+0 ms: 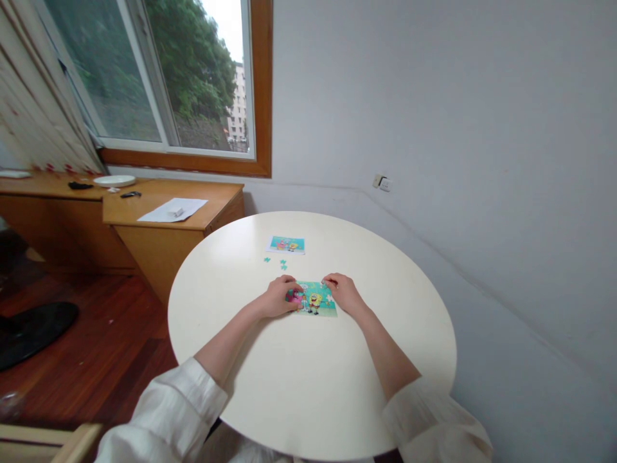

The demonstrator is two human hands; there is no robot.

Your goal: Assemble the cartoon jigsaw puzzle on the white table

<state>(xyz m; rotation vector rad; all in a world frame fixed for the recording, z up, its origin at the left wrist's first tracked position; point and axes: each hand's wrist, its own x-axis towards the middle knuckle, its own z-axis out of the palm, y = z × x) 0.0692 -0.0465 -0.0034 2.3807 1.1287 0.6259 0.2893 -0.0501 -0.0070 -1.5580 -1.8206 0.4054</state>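
Note:
A nearly assembled jigsaw puzzle [315, 302] with bright cartoon figures on a teal ground lies flat on the round white table [308, 379]. My left hand [279, 297] rests over its left edge, thumb and fingers apart and touching the puzzle. At the puzzle's upper right corner, my right hand [341, 290] has its fingertips pinched together on what looks like a small puzzle piece [323, 283]. Pale gaps show near the right edge of the puzzle. Several loose teal pieces [283, 264] lie beyond it, to the left.
Farther back on the table is a reference picture [287, 244] with the same figures. A wooden desk [222, 202] stands behind at left, bearing a paper sheet [187, 207] and a white plate [114, 181]. The wall [434, 161] rises close behind the table.

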